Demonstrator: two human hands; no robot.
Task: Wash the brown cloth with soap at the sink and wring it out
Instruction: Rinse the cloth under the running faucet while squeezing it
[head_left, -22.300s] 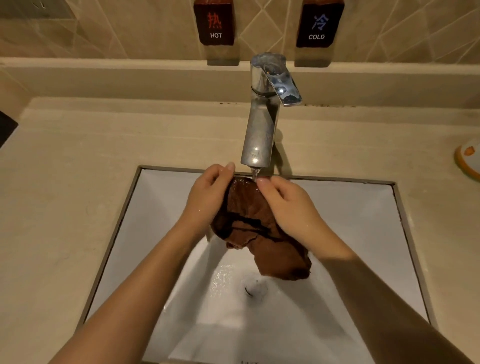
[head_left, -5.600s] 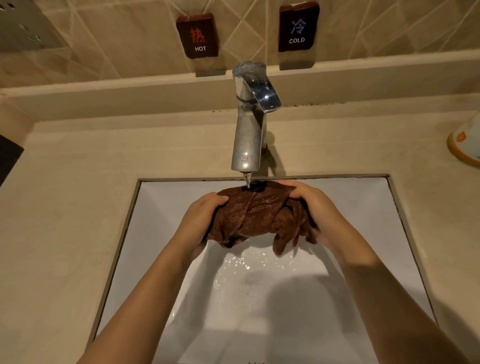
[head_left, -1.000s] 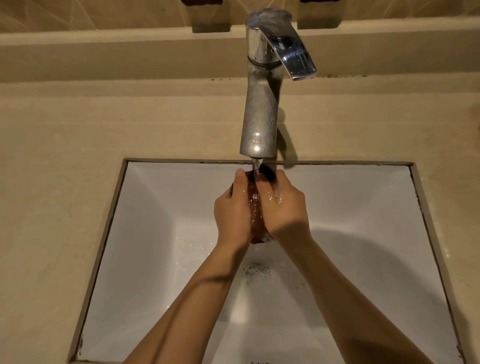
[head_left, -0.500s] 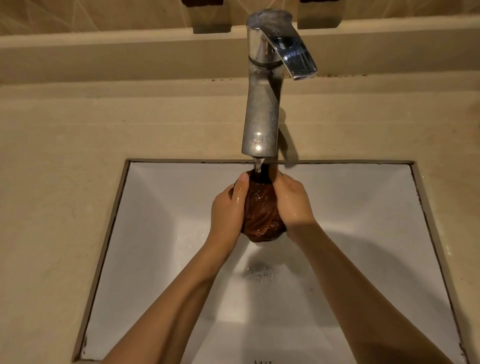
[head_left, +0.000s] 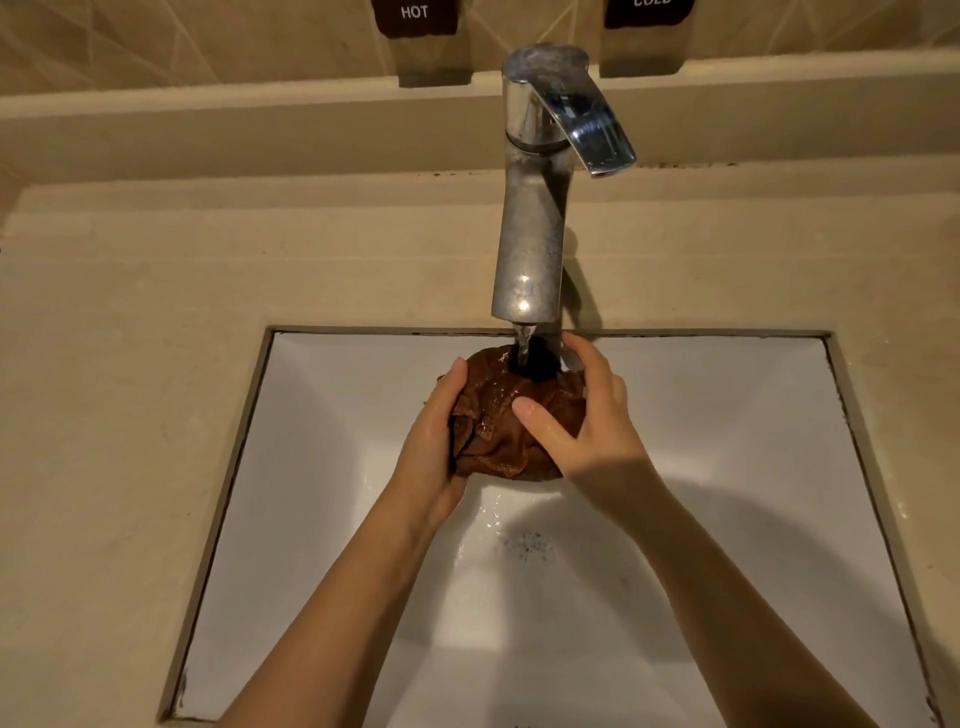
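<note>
Beige stone countertop frames the white sink, and over its basin both hands clasp the brown cloth, wadded into a wet ball right under the spout. The left hand cups the ball's left side with its fingers curled behind it. The right hand grips from the other side, thumb pressed across the front and fingers wrapped over the top rear. A thin stream from the tap lands on the crown of the ball, and a few bubbles sit near the drain below. The likeliest trouble is slippage: the fabric looks slick, and a firm squeeze could shoot it out of the palms into the basin. Water striking the tight wad may also spatter onto the counter. Balled this tightly, the inner folds probably keep their soap, so the rinse may fall short. Wringing while the tap runs would only soak the cloth again. Half a second earlier the palms were closer and the cloth was a narrow upright lump; a second back it was almost hidden between them. Now the hands have spread, the ball is wider, and the right thumb lies over its face. The view also sits a little higher, showing the HOT label.
</note>
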